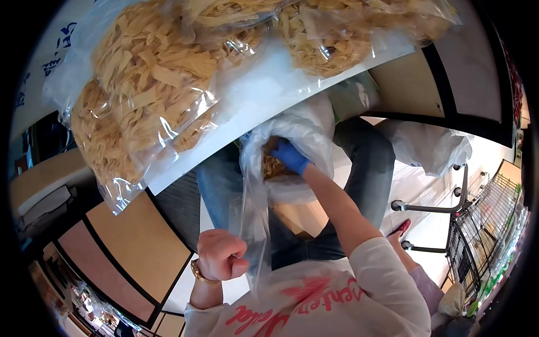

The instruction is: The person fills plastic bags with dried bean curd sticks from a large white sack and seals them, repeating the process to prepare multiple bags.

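My right hand [289, 156], in a blue glove, reaches into a white plastic sack [314, 132] between my knees. Its fingertips are hidden among yellow-brown, flat, noodle-like strips [273, 167] inside. My left hand [222, 255] is bare and closed in a fist beside a long clear plastic bag [255, 219], whose edge it appears to grip. That bag stretches from the sack's mouth down to my shirt. In front of me, large clear bags of the same strips [151, 84] lie on a white table [269, 101].
A cardboard box [300, 218] shows below the sack. To the right are another whitish plastic sack [426, 146], a wheeled chair base [432, 208] and a wire cart [483, 224]. Another person's foot in a red shoe [401, 227] is nearby. Partition panels [135, 241] stand on the left.
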The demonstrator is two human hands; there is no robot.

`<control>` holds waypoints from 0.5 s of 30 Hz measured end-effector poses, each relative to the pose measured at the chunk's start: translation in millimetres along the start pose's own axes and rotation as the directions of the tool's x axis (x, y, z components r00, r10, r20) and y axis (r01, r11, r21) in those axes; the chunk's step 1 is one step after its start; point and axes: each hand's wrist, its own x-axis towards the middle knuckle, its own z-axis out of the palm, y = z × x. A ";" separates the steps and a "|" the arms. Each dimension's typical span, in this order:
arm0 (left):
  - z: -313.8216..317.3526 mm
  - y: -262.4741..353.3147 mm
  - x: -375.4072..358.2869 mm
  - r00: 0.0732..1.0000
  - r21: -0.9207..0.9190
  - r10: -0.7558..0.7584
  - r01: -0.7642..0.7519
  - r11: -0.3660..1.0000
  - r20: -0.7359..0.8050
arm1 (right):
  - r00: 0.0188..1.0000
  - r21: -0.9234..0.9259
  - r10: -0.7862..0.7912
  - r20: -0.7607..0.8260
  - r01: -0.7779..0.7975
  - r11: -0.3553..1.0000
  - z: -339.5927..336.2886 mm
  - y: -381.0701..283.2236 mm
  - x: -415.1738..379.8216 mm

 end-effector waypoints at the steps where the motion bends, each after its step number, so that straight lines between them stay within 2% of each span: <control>1: 1.4 -0.6 0.3 1.000 -0.003 0.016 -0.016 1.000 -0.014 | 1.000 0.283 0.007 -0.026 0.001 0.959 -12.6 -8.3 -7.7; 2: 0.8 -1.4 0.4 0.999 -0.005 0.035 -0.035 0.999 -0.025 | 0.999 0.544 0.022 -0.049 0.009 0.839 -17.9 -9.9 -12.6; 3: -1.5 -1.9 0.1 0.999 -0.001 0.037 -0.037 0.999 -0.027 | 0.999 0.544 0.018 -0.051 0.013 0.839 -23.0 -12.8 -15.9; 5: -5.7 -2.5 -0.4 0.994 0.032 0.031 -0.034 0.999 0.109 | 1.000 0.703 0.012 -0.016 0.003 0.711 -31.6 -15.7 -19.4; 6: -2.7 -2.7 -1.0 0.994 0.035 0.028 -0.032 0.999 0.103 | 1.000 0.702 0.007 -0.013 0.005 0.713 -34.7 -17.3 -24.6; 7: 6.1 -3.6 0.2 0.994 0.066 0.073 -0.078 0.995 0.075 | 0.994 0.385 -0.109 -0.014 0.105 0.917 -47.7 -26.3 -33.4; 8: 11.2 -4.2 3.8 0.991 0.096 0.126 -0.131 0.987 0.049 | 0.977 0.010 -0.214 0.021 0.214 0.977 -57.6 -29.3 -39.2; 9: 6.7 2.8 9.1 0.975 0.170 0.114 -0.147 0.974 0.191 | 0.975 0.000 -0.221 0.017 0.221 0.975 -59.0 -27.4 -44.5; 10: 8.8 3.1 11.9 0.976 0.173 0.120 -0.152 0.973 0.182 | 0.967 0.144 -0.229 -0.110 0.244 0.959 -56.8 -26.6 -53.8; 11: 13.7 4.6 13.7 0.957 0.218 0.131 -0.190 0.957 0.258 | 0.949 0.284 -0.214 -0.232 0.277 0.918 -53.5 -26.0 -64.3; 12: 18.8 5.4 14.2 0.934 0.262 0.137 -0.230 0.937 0.330 | 0.946 0.277 -0.222 -0.235 0.284 0.918 -51.6 -24.7 -72.2; 14: 31.7 1.4 8.9 0.928 0.239 0.162 -0.250 0.938 0.334 | 0.964 0.662 0.003 -0.267 0.181 0.727 -56.2 -31.3 -89.4; 15: 36.7 0.5 5.4 0.922 0.213 0.182 -0.265 0.941 0.343 | 0.962 0.657 -0.004 -0.273 0.189 0.730 -58.4 -29.5 -92.8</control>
